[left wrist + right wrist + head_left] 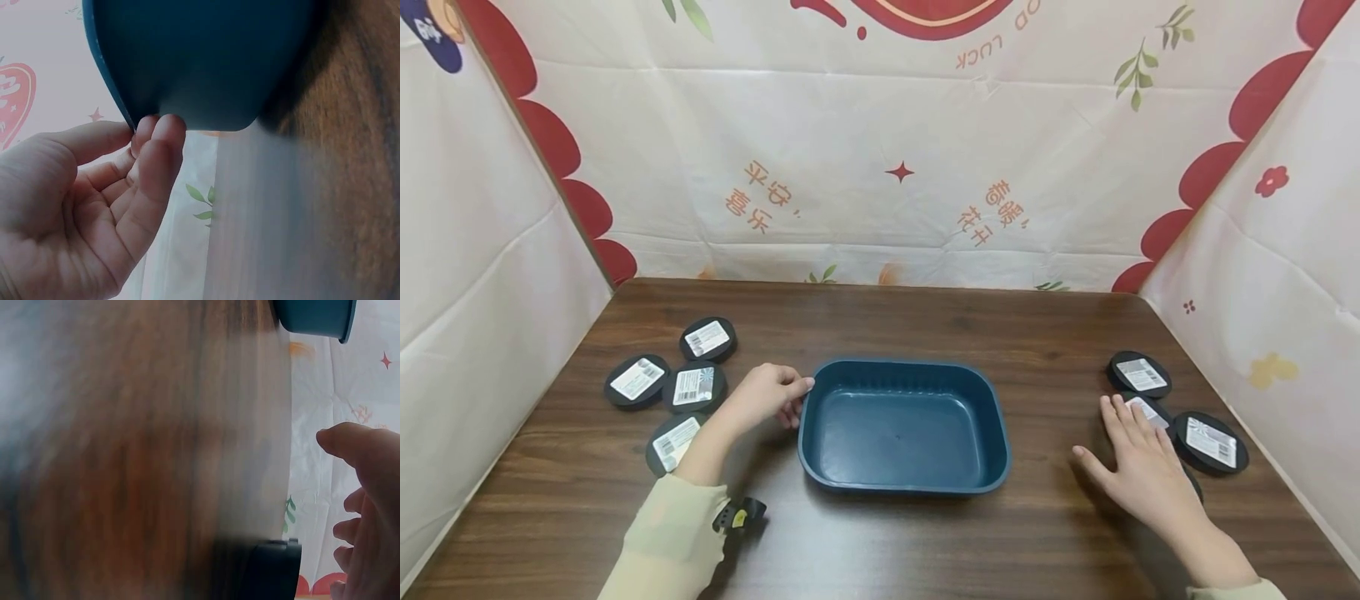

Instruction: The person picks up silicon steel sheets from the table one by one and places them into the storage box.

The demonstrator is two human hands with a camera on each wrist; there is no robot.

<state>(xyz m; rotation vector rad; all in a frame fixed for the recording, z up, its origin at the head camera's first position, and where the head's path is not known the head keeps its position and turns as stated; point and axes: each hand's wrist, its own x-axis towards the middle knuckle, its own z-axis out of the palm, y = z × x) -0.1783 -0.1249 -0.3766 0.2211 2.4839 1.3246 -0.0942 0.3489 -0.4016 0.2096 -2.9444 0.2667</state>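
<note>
A dark blue plastic basin [898,442] sits in the middle of the wooden table, with nothing inside it. My left hand [767,396] pinches the basin's left rim between thumb and fingers, as the left wrist view also shows the hand [106,194] at the rim's corner. Over at the right, my right hand [1142,479] hovers with its fingers extended above several flat round black discs with white barcode labels, one disc [1212,442] lying just beyond it. Part of that group is hidden under the hand. In the right wrist view a black disc [272,572] shows below the fingers.
Several more labelled black discs, such as one disc [637,381], lie on the table's left side, partly behind my left forearm. Patterned white cloth [895,125] hangs along the back and both sides of the brown table [895,550]. A black wristband [739,515] is on my left wrist.
</note>
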